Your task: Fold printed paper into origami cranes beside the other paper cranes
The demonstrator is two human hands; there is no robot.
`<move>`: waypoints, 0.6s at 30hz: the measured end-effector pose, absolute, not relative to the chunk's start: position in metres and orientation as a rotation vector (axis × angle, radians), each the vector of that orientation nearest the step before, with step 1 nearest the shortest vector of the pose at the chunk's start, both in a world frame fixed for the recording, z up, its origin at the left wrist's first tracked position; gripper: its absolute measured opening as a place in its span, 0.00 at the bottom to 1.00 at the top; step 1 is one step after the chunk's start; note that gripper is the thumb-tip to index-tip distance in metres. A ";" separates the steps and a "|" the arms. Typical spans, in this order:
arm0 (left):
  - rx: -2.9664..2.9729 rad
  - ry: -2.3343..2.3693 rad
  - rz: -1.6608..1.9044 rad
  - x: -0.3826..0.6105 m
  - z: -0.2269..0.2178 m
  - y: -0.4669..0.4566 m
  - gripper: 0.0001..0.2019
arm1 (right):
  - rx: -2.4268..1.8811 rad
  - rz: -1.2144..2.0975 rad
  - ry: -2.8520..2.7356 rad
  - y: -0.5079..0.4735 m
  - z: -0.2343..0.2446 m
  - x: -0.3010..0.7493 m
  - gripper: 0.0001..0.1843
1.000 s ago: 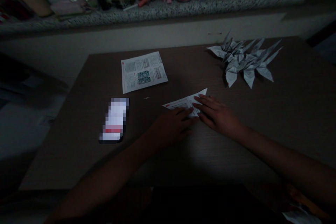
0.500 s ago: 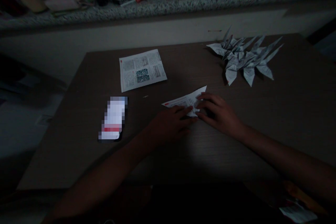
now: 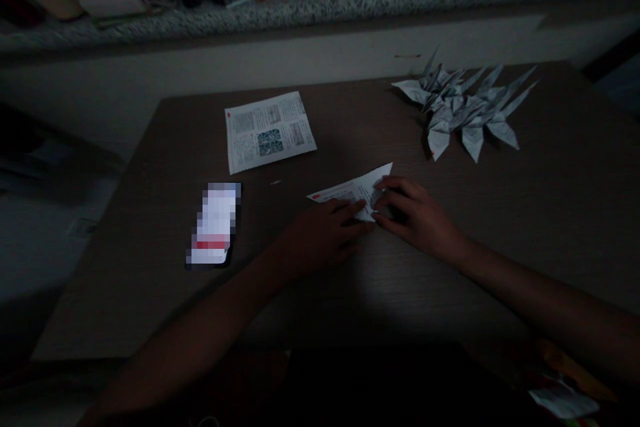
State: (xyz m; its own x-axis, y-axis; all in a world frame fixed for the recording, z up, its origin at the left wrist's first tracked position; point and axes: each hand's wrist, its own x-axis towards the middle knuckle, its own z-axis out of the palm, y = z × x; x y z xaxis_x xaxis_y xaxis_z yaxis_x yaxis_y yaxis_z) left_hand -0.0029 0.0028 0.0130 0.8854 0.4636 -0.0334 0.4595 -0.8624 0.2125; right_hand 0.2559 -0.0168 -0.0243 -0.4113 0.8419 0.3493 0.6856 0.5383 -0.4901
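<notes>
A small sheet of printed paper (image 3: pixel 367 185), folded into a triangle, lies on the brown table in front of me. My left hand (image 3: pixel 323 237) rests over its near left part, fingers stretched out and lying on the paper. From the right, my right hand (image 3: pixel 423 217) has its bent fingertips and thumb on the paper's right side. The two hands nearly meet at the lower corner, and fingers hide part of the folds there.
A flat printed sheet (image 3: pixel 270 133) lies farther back on the table (image 3: pixel 165 160). A lit phone (image 3: pixel 214 223) is at left. Several origami cranes (image 3: pixel 467 113) of printed paper cluster back right. Bottles and small items crowd the granite sill (image 3: pixel 280 17).
The view has shifted very slightly. Both hands keep nearly the same place on the folded paper.
</notes>
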 end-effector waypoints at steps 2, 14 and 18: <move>2.855 0.706 0.029 -0.003 0.013 0.002 0.22 | -1.234 0.365 -2.217 -0.019 -0.023 0.254 0.04; 2.816 0.728 0.028 -0.002 0.014 0.001 0.21 | -1.384 0.187 -2.077 0.022 -0.021 0.268 0.03; 2.810 0.724 0.028 -0.003 0.013 0.001 0.21 | -1.455 0.156 -2.057 0.045 -0.021 0.279 0.04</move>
